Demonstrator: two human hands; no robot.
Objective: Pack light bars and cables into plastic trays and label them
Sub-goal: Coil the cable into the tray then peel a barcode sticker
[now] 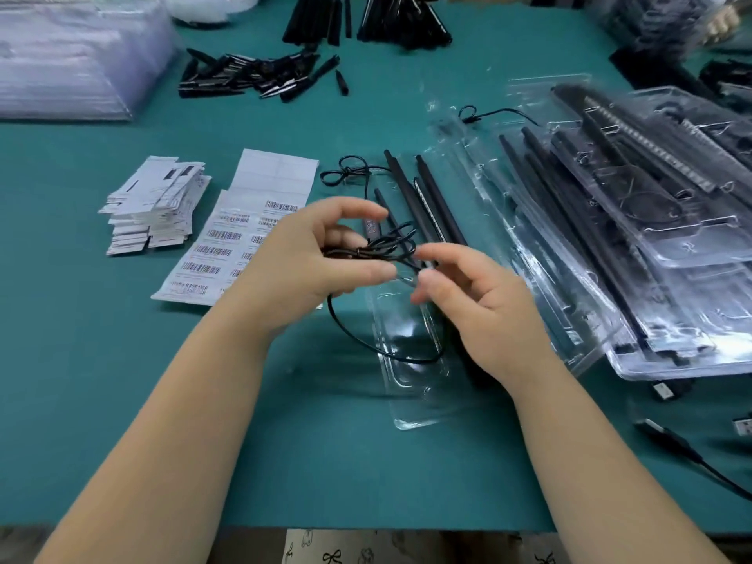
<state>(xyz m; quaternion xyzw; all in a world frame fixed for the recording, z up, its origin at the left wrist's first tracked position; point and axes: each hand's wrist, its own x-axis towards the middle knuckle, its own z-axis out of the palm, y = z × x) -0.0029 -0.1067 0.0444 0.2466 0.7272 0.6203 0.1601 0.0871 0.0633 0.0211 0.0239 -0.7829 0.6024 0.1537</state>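
Covering the whole bench, a teal mat [122, 360] under scattered barcode labels [211, 254].

Teal-green table [122, 360] fills nearly the whole view, matte surface, evenly lit with soft shadows, no visible lamp or window. Near edge of the table runs along the bottom, and below it shows a strip of pale fabric [390, 547] printed with small black bows, with a blurred grey-brown patch of floor [20, 541] at the bottom-left corner. No walls in view; the far side of the table runs out of the top.
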